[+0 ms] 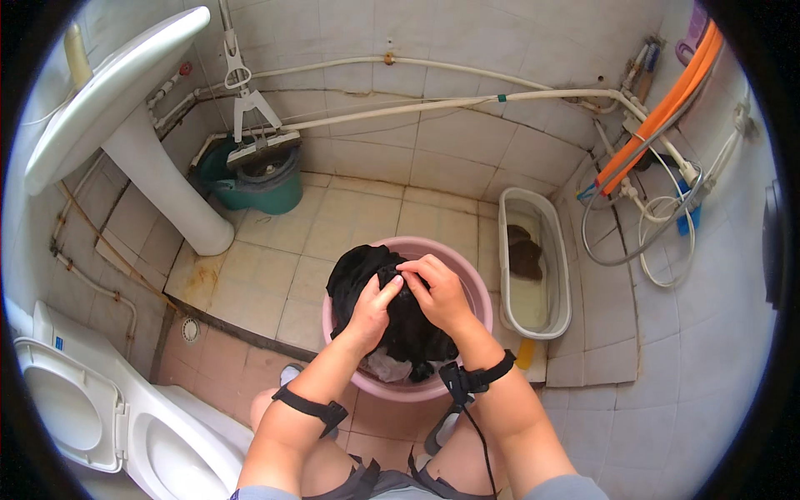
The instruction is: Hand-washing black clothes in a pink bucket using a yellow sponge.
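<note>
A wet-looking black garment [354, 271] is heaped in a pink basin [479, 293] on the floor in front of me. My left hand [372, 310] grips a bunched part of it, thumb pointing up and forward. Close beside it, my right hand [436, 290] pinches the same black cloth with its fingertips. The two hands nearly meet above the middle of the basin. A pale, greyish cloth [387, 367] shows under the black one at the basin's near side. What else lies beneath is hidden.
Right of the basin stands a white oblong tub [560, 312] with a dark brown item [525, 254] inside. A green mop bucket [279, 196] with a mop [250, 112] stands far left, near the sink pedestal [171, 179]. The toilet [179, 442] is near left; orange hose [662, 112] hangs right.
</note>
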`<state>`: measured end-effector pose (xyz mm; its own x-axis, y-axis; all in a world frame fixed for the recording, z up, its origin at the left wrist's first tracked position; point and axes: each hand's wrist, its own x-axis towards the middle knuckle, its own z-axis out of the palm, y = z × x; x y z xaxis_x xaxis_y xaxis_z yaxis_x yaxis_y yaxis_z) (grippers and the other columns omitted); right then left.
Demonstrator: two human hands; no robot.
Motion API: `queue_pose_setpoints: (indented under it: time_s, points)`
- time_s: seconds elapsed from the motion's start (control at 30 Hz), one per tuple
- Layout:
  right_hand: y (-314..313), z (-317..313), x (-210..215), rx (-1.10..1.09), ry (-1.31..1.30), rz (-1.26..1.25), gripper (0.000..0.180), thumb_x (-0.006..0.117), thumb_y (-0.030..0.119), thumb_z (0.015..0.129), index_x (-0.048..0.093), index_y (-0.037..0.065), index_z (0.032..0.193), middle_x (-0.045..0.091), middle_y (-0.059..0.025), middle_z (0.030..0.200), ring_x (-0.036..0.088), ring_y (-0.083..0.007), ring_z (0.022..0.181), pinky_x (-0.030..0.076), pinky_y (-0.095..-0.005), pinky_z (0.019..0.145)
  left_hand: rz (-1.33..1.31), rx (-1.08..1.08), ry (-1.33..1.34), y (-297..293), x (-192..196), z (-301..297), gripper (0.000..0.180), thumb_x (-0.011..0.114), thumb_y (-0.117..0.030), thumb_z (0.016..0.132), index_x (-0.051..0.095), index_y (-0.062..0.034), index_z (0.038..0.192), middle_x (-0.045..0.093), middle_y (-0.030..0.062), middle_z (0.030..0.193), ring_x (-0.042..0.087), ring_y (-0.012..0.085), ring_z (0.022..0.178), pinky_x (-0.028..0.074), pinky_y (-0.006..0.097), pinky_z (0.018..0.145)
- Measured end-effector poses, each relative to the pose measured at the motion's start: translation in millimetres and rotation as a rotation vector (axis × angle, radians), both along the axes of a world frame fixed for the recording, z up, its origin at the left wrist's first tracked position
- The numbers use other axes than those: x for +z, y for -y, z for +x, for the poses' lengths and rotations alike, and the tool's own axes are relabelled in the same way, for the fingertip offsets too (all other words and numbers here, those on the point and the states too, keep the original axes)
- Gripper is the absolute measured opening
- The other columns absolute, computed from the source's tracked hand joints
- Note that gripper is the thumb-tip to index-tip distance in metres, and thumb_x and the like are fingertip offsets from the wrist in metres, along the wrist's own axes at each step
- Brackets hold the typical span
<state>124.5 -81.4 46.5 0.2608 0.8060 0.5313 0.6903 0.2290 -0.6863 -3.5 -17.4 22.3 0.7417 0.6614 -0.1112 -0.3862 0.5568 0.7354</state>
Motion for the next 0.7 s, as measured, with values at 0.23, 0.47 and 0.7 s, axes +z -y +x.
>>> queue_pose_setpoints:
  time_s: [0.23,0.47,0.7]
  points:
    - [-10.3,-28.4,-19.0,-0.158,0.122,0.094,0.007,0.057,0.010,0.087,0.061,0.005,0.089,0.063,-0.0143,0.087,0.062,-0.0345,0.077,0.051,-0.0412,0.064,0.580,0.242,-0.564,-1.3,-13.0,-1.8,0.025,0.061,-0.016,0.088,0.058,-0.0006,0.107,0.066,0.0108,0.097,0.060,0.0174,0.090,0.047,0.031,0.080]
    - [-12.1,-40.1,-17.2,-0.168,0.023,0.198,0.011,0.056,0.012,0.090,0.060,0.004,0.096,0.063,-0.0190,0.085,0.063,-0.0372,0.077,0.052,-0.0419,0.066,0.591,0.146,-0.517,0.6,-13.9,-2.8,0.032,0.060,-0.017,0.088,0.057,0.0005,0.114,0.067,0.0136,0.100,0.062,0.0188,0.094,0.047,0.030,0.083]
    - [-13.9,-31.4,-20.1,-0.287,-0.053,0.112,0.009,0.057,0.008,0.090,0.060,0.004,0.098,0.065,-0.0184,0.084,0.065,-0.0348,0.077,0.051,-0.0378,0.064,0.614,0.141,-0.503,3.6,-19.7,-8.0,0.032,0.060,-0.015,0.087,0.057,-0.0002,0.115,0.066,0.0105,0.100,0.060,0.0166,0.093,0.046,0.029,0.084]
